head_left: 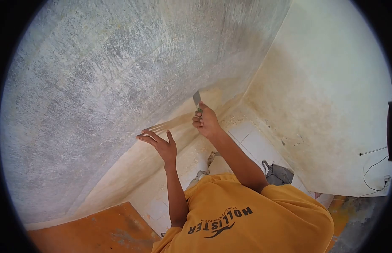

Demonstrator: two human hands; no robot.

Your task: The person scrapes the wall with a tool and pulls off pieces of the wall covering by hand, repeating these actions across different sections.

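Observation:
My right hand (206, 121) is closed around the handle of a scraper (196, 98), its flat metal blade pointing up against the wall. To the left, my left hand (163, 147) has its fingers spread, fingertips right at the lower wall surface. The wall (99, 84) is rough and patchy grey-white. Below that rough area runs a smoother beige band (120, 168), with a jagged border between the two near my hands.
A second, pale wall (331, 97) with brown stains meets this one at the right corner. White floor tiles (251, 141) carry scattered crumbs. A grey bag (280, 175) lies by the right wall, near a cable (365, 182). Orange flooring (94, 230) shows lower left.

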